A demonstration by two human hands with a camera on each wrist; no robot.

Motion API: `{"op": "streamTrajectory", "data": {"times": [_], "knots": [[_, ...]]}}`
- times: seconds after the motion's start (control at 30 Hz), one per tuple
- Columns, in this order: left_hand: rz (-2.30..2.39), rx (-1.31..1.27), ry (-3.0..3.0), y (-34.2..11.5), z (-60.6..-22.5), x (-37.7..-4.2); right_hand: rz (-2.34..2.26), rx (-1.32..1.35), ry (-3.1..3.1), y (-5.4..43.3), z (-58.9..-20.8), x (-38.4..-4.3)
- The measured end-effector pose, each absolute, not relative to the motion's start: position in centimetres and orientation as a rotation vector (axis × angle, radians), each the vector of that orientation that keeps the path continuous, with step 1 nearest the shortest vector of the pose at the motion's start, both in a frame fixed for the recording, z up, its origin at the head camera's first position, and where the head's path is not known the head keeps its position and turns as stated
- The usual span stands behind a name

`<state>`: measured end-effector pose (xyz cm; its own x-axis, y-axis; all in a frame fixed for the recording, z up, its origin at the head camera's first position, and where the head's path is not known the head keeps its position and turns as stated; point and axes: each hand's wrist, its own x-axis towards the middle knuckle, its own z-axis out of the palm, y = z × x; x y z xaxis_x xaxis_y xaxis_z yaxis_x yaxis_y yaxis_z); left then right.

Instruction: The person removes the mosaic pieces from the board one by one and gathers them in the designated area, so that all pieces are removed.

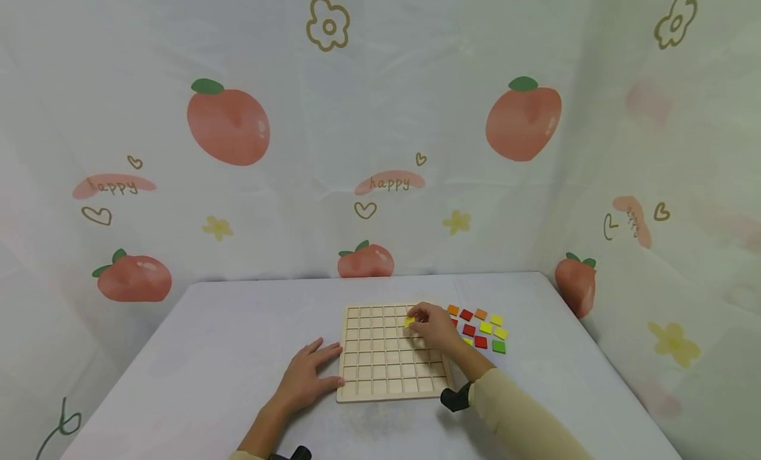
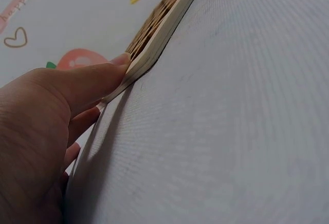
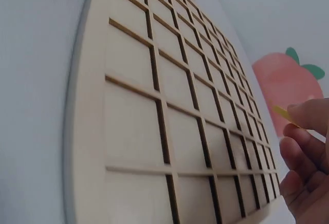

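A pale wooden grid board (image 1: 395, 399) lies on the table, split by thin ridges into many square cells. My right hand (image 1: 436, 326) is over its far right part and pinches a small yellow square tile (image 1: 409, 321) between thumb and fingers. In the right wrist view that yellow tile (image 3: 281, 112) is held edge-on, above the board. My left hand (image 1: 303, 377) lies at the board's left side, fingers spread, its thumb (image 2: 110, 75) touching the board's edge. The cells that show in the right wrist view hold no tiles.
Loose square tiles in red, orange, yellow and green lie right of the board, among them a green tile (image 1: 499, 347) and a red tile (image 1: 481, 342). My right forearm partly hides them. The white table (image 1: 238, 328) meets a fruit-printed cloth backdrop (image 1: 285, 235).
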<state>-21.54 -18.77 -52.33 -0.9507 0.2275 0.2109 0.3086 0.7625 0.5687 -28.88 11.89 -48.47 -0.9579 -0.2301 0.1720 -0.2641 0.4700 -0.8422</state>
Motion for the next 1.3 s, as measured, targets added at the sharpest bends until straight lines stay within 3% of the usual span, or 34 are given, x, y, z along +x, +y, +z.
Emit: {"op": "streamTrajectory", "data": {"times": [1.3], "knots": [[-0.965, -0.435, -2.808, -18.9, -52.5, -21.5, 1.205, -0.167, -2.792, 20.4, -49.5, -33.6]]}}
